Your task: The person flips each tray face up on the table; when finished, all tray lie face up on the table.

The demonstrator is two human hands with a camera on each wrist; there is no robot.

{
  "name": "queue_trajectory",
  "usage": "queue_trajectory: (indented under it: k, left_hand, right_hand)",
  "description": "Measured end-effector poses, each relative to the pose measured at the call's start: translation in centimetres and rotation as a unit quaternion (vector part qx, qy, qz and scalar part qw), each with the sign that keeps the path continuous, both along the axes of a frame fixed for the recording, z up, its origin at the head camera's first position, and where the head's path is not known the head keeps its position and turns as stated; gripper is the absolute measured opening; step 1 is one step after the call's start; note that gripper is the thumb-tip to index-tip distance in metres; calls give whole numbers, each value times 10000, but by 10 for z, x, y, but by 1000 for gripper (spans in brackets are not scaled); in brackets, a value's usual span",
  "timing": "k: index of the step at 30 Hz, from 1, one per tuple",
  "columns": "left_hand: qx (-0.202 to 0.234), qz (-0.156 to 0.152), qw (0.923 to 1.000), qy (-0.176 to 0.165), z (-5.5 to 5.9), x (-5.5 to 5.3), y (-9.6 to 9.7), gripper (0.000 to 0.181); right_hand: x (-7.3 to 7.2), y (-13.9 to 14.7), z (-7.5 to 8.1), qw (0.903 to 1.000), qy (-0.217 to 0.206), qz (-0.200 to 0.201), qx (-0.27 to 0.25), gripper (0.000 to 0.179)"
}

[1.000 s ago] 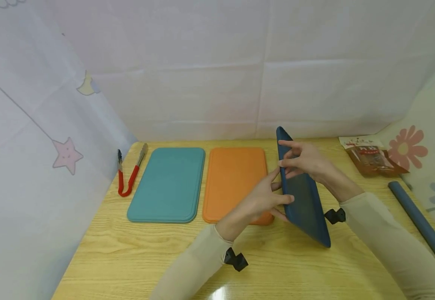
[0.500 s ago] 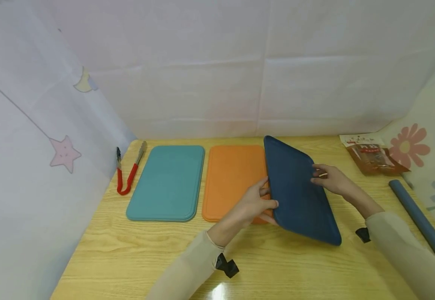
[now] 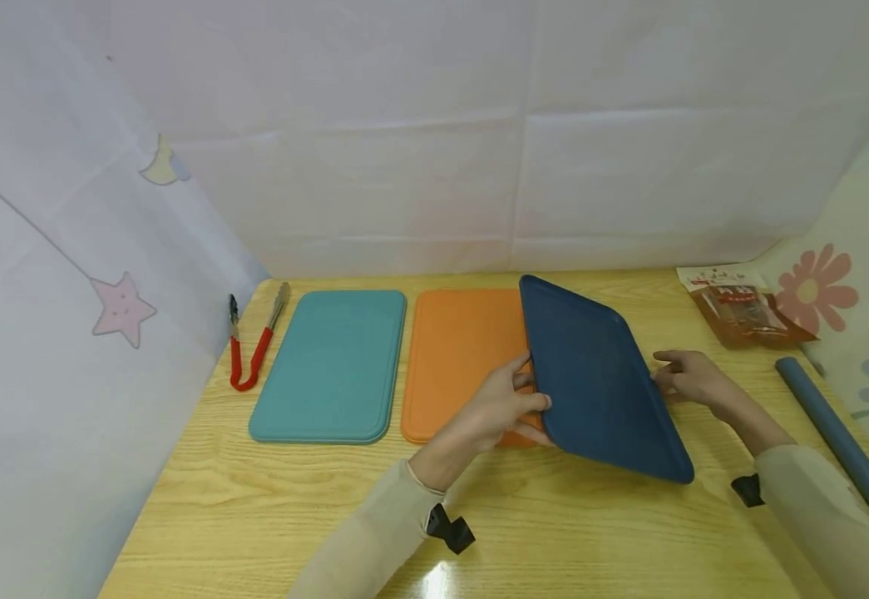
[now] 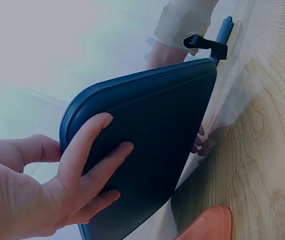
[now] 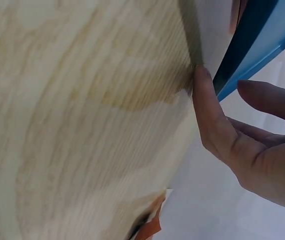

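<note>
A dark blue cutting board is held tilted above the table, its right side lower. My left hand grips its left edge, thumb on the upper face and fingers spread underneath, as the left wrist view shows on the board's underside. At the right edge is my right hand, fingers fairly straight and thumb apart from them, fingertips right at the rim. An orange cutting board lies flat, partly covered by the blue one and my left hand. Left of it lies a teal cutting board.
Red-handled tongs lie at the table's left edge. On the right are a brown-and-white food packet and a long blue-grey roll. White patterned cloth hangs around the wooden table.
The blue board has turned from nearly upright to a flatter tilt, its upper face now in view. My right hand has moved right and down along with its right edge; my left hand keeps its grip.
</note>
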State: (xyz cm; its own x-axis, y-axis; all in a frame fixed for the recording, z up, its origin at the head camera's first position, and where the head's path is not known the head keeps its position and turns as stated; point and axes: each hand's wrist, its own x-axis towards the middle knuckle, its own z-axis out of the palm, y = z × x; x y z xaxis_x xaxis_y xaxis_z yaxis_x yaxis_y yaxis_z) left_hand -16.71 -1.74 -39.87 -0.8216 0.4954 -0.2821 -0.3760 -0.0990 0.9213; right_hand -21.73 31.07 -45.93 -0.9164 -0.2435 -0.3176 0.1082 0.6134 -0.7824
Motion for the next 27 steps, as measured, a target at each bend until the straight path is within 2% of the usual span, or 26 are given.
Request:
queue_trajectory:
  k: [5, 11, 15, 20, 27]
  left_hand:
    - [97, -14, 9999, -38, -2, 0, 0, 84]
    - [68, 120, 9999, -35, -7, -3, 0, 68]
    - [-127, 330, 9994, 36, -15, -14, 3, 62]
    - [-235, 391, 9988, 155, -28, -30, 8, 65]
    - [-448, 485, 9977, 125, -43, -47, 19, 59]
  right_hand:
    - [0, -3, 0, 9996, -283, 8, 33, 62]
    - [3, 4, -3, 9997, -260, -31, -29, 65]
    - [2, 12, 0, 9991, -374, -139, -158, 68]
    - [1, 25, 5, 9982, -533, -150, -224, 72]
    - [-1, 43, 11, 9983, -555, -199, 40, 72]
